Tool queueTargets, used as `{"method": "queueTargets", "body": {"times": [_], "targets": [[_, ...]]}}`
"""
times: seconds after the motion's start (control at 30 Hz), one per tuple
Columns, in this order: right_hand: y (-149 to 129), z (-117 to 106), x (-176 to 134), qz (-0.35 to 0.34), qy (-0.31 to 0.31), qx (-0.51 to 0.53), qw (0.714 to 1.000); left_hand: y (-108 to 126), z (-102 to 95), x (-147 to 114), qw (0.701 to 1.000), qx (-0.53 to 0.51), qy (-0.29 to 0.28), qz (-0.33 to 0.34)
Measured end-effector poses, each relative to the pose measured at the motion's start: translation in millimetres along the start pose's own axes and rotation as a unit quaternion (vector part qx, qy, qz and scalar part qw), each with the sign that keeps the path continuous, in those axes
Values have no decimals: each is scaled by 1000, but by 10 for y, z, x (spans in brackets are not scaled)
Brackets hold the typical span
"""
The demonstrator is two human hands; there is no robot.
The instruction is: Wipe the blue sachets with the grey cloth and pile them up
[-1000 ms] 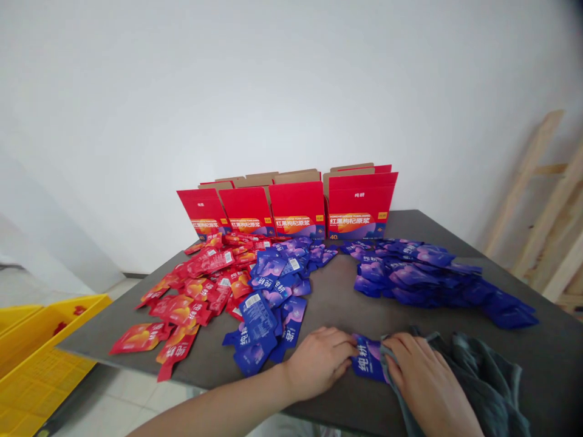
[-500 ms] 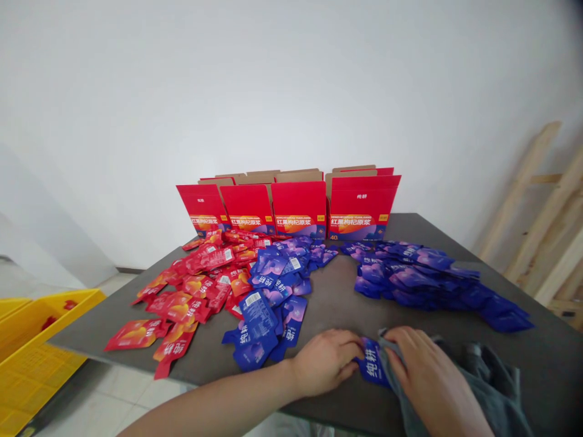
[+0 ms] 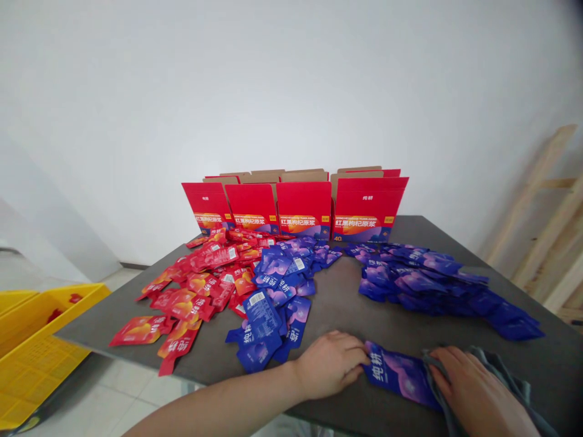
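Near the table's front edge, a blue-purple pouch [image 3: 401,374] lies flat. Its left end is pinched by the fingers of my left hand [image 3: 331,364]. My right hand [image 3: 473,385] grips a grey-green cloth [image 3: 505,379] and presses it over the pouch's right end, hiding that end. To the left of my hands is a loose pile of blue pouches [image 3: 262,321]. Beyond my right hand, more blue pouches [image 3: 428,279] lie in a long overlapping heap.
Red pouches [image 3: 186,303] are spread over the left of the dark table [image 3: 337,297]. Open red boxes [image 3: 303,209] stand in rows at the back by the wall. A yellow crate [image 3: 45,352] is at the lower left, and a wooden frame [image 3: 537,206] leans at the right.
My right hand has slid the cloth rightward along the pouch, uncovering most of its printed face. My left hand has kept hold of the left end. The view has shifted slightly.
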State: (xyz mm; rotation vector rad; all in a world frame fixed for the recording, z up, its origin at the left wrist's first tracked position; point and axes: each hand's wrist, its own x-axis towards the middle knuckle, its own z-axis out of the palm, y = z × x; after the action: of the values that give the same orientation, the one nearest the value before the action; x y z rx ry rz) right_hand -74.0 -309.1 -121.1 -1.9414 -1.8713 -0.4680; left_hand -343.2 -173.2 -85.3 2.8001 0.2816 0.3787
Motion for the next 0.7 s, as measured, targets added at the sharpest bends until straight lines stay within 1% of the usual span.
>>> {"method": "queueTargets", "body": {"times": [0.07,0.13,0.17,0.23,0.33,0.4,0.43,0.5,0.57,0.63,0.7], "targets": [[147,-54,-82,11,0,-14,1000,-5,6,9,1000,-1,3,0],[108,-123,-85,8,16,-21,1000,-9,3,17,1000,-3,6,1],[17,-155,-57,-1,31,-17,999,-10,-1,19,1000,-4,6,1],[-264,-200,37,-35,69,4,997,-9,-13,20,1000,-7,4,3],[-708,-203,185,-92,97,27,991,-5,-25,11,1000,-5,3,4],[-878,-182,236,-110,102,24,988,-5,-24,0,1000,-2,2,5],[-911,-171,242,-111,101,22,988,-6,-21,-6,1000,-1,2,5],[-877,-149,214,-104,100,18,989,-12,-13,-14,1000,-2,2,6],[-732,-115,131,-98,98,17,990,-17,-5,-19,1000,-6,1,3],[-499,-55,-6,-84,85,11,993,-19,-2,-17,1000,-12,0,2],[-210,22,-166,-58,55,-3,997,-15,-3,-11,1000,-18,1,3]]}}
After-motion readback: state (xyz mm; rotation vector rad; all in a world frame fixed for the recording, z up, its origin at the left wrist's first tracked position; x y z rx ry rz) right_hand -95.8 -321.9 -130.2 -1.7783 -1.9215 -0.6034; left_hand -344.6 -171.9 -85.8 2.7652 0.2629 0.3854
